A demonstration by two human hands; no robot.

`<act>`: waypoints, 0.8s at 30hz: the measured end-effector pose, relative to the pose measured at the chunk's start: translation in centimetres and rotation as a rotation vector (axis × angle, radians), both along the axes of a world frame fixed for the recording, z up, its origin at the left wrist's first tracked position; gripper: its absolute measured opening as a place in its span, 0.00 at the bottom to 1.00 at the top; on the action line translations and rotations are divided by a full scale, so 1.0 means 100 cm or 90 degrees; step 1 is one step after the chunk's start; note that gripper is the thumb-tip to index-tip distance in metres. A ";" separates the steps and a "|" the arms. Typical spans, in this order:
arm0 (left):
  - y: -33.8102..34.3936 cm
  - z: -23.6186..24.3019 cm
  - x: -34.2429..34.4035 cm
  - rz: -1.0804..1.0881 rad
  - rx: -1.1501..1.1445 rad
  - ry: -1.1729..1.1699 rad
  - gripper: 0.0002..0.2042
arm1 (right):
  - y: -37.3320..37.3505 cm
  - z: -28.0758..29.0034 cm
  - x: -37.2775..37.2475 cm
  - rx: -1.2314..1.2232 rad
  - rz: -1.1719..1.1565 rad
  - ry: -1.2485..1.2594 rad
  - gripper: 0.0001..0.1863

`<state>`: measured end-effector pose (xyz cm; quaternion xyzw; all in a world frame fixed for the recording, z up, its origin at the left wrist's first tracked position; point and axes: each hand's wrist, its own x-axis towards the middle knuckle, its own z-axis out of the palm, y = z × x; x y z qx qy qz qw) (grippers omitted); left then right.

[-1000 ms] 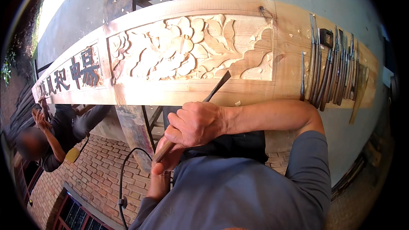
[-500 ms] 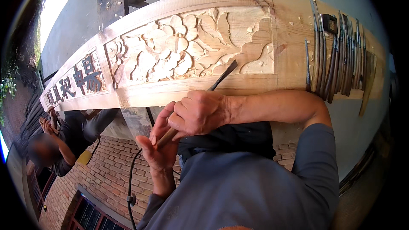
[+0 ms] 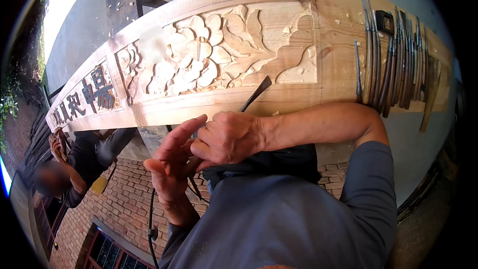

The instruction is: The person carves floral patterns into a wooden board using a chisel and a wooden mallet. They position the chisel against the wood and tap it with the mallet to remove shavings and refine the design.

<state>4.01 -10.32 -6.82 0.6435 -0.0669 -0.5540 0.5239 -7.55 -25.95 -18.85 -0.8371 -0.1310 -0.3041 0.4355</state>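
My right hand (image 3: 230, 137) is closed around a wood chisel (image 3: 258, 92) with a dark, flared flat blade. The blade points up and to the right, over the lower border of a long pale wooden board (image 3: 186, 113). Beside the handle's butt end is my left hand (image 3: 172, 167), its thumb and fingers spread apart. The handle end lies against or just in front of the left palm; I cannot tell if they touch. Flowers and leaves in relief (image 3: 201, 52) fill the board's recessed panel, and my right forearm crosses its near edge.
A row of carving tools (image 3: 391, 67) lies on the board at the right, with a small black square object (image 3: 384, 21) among them. Dark carved characters (image 3: 99, 89) mark the left part. Another person (image 3: 74, 172) works at the far left end. A black cable (image 3: 151, 219) hangs below.
My left hand has moved left and down, its fingers opening away from the chisel handle. The right hand, still on the chisel, has shifted slightly left. The view has moved a little.
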 end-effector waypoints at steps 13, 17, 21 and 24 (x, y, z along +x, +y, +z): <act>-0.041 0.011 -0.015 0.023 -0.013 -0.204 0.63 | -0.016 0.010 0.002 0.062 -0.025 0.029 0.21; -0.035 0.015 0.005 -0.053 0.021 -0.151 0.64 | -0.018 0.007 0.006 0.063 -0.028 0.045 0.22; -0.003 0.024 0.013 0.031 0.042 -0.427 0.71 | -0.004 0.011 0.019 0.013 0.003 0.019 0.24; -0.001 0.000 0.013 -0.014 -0.035 -0.333 0.61 | -0.007 0.003 0.016 -0.031 0.034 0.018 0.24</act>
